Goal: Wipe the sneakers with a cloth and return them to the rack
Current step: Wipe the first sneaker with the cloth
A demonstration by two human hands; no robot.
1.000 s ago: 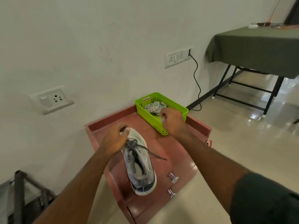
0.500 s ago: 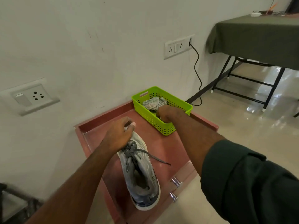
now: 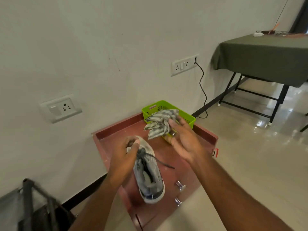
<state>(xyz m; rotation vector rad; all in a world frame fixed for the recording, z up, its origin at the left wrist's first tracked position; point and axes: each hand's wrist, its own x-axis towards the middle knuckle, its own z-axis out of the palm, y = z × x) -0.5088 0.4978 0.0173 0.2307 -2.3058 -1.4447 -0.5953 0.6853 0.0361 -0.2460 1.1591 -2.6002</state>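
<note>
your right hand (image 3: 186, 140) lifts the cloth (image 3: 160, 123) while your left hand (image 3: 124, 157) steadies the sneaker (image 3: 148, 177).

your right fingers (image 3: 173, 122) pinch the striped cloth just above the green basket (image 3: 188, 118); your left fingers (image 3: 131, 140) curl closed around the sneaker's toe end, the shoe lying on the red worktop (image 3: 115, 139), heel toward you, one lace trailing right.

one sneaker (image 3: 148, 174), one cloth (image 3: 160, 122), one green basket (image 3: 154, 107), two hands (image 3: 123, 157)

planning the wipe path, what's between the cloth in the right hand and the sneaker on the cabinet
Nothing. In the head view, only bare red cabinet top shows between the striped cloth held by the right hand and the sneaker.
</note>
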